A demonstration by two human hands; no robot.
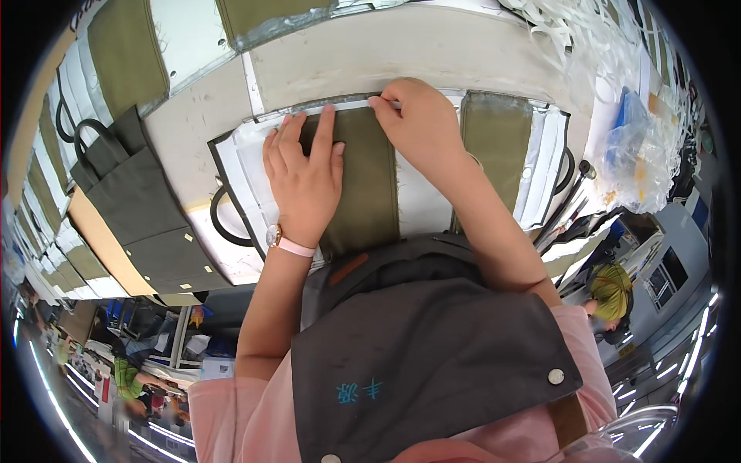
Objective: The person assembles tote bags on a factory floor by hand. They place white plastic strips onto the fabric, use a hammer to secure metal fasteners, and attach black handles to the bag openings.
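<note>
A flat bag panel (359,185), olive green and white with black edging and dark loop handles, lies on the table in front of me. My left hand (305,170) rests palm down on its left part, fingers spread, tips near the far edge. Along that far edge runs a narrow white strip (351,104). My right hand (423,127) is bent over the strip, with thumb and forefinger pinched together on it and the other fingers curled in. What lies under the right palm is hidden.
To the left lies a dark grey bag piece (154,208) with handles, beside more green and white panels (127,54). Tangled white strips (575,35) and a clear plastic bag (641,158) sit at the right. Other people (610,293) are in the background.
</note>
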